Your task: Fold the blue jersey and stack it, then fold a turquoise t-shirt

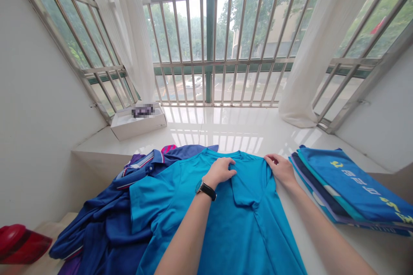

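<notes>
Box — blurred contents, hands on shirt

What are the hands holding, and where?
The bright blue shirt: the right hand pinches its shoulder. The left hand is near the collar; I can't tell if it grips.

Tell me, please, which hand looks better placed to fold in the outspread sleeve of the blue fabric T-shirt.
Probably the left hand: it is by the collar, nearer that sleeve, while the right hand is at the opposite shoulder.

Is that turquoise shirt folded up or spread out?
Mostly spread: the shirt lies wide, one sleeve out, the other turned in over its front.
</notes>
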Action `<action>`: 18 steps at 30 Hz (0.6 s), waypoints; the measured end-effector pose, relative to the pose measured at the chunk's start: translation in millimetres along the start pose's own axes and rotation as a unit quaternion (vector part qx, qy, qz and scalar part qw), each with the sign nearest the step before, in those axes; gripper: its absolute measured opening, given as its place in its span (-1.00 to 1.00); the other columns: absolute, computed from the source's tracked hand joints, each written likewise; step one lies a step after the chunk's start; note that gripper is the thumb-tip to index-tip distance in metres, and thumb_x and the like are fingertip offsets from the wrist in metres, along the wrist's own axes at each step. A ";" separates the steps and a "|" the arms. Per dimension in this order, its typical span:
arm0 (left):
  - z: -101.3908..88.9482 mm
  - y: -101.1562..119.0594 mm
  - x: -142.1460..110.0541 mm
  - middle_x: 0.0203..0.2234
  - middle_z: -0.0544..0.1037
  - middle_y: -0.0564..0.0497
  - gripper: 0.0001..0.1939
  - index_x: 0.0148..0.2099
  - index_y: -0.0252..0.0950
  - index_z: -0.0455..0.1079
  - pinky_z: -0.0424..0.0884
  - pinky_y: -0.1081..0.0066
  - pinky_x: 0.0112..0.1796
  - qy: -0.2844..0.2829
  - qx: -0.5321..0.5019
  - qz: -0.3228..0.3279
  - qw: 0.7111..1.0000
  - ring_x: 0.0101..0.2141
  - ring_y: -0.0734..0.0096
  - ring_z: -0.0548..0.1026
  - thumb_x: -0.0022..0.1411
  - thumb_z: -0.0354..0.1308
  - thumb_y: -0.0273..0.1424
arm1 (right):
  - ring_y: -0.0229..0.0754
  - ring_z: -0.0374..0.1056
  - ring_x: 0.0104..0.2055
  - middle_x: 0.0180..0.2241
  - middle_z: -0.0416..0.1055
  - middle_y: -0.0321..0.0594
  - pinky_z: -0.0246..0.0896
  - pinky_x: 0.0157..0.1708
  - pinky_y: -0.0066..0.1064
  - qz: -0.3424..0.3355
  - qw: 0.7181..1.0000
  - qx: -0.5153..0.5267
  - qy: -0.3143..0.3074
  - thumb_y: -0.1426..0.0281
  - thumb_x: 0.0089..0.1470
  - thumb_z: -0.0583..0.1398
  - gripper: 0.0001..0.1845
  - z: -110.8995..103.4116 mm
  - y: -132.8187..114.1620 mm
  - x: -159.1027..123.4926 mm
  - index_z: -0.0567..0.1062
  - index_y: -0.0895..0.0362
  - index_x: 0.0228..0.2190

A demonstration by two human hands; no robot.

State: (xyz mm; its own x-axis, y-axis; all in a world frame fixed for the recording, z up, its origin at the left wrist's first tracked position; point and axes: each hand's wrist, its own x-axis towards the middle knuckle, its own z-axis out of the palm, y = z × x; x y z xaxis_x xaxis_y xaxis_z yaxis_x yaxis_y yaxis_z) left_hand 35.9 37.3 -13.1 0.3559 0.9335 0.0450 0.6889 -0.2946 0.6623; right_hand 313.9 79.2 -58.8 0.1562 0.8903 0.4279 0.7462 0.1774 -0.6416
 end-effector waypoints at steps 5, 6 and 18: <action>-1.1 0.8 -0.4 -0.11 0.60 -0.06 -0.60 0.03 -0.28 0.49 0.46 0.37 -0.16 -0.005 0.002 0.001 1.000 -0.23 0.26 0.54 0.11 0.22 -0.40 | -0.12 0.36 -0.46 -0.44 0.56 -0.14 0.25 -0.35 -0.28 0.001 1.000 -0.007 -0.002 -0.05 -0.02 0.08 -0.50 1.0 1.4 1.0 0.59 0.08 -0.45; -1.1 0.6 -0.3 -0.13 0.61 -0.05 -0.61 0.03 -0.28 0.49 0.45 0.37 -0.18 -0.004 0.001 0.003 1.000 -0.24 0.26 0.54 0.11 0.22 -0.40 | -0.11 0.36 -0.45 -0.43 0.56 -0.14 0.25 -0.35 -0.28 0.002 1.000 -0.006 -0.004 -0.05 -0.02 0.08 -0.50 1.1 1.5 1.0 0.59 0.08 -0.44; -2.8 1.7 -1.4 -0.24 0.60 -0.03 -0.62 0.02 -0.27 0.49 0.45 0.40 -0.23 -0.012 0.010 0.011 1.000 -0.28 0.27 0.54 0.11 0.22 -0.38 | -0.11 0.35 -0.45 -0.42 0.56 -0.14 0.24 -0.34 -0.27 0.003 1.000 -0.007 -0.007 -0.03 -0.02 0.08 -0.51 1.9 2.4 0.8 0.58 0.09 -0.43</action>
State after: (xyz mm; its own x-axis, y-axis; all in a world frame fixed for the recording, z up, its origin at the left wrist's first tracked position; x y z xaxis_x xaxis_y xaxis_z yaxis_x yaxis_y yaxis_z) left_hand 34.8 36.1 -9.9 0.3866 0.9213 0.0413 0.6929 -0.3197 0.6463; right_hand 314.6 81.1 -61.1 0.1524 0.8970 0.4149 0.7548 0.1654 -0.6348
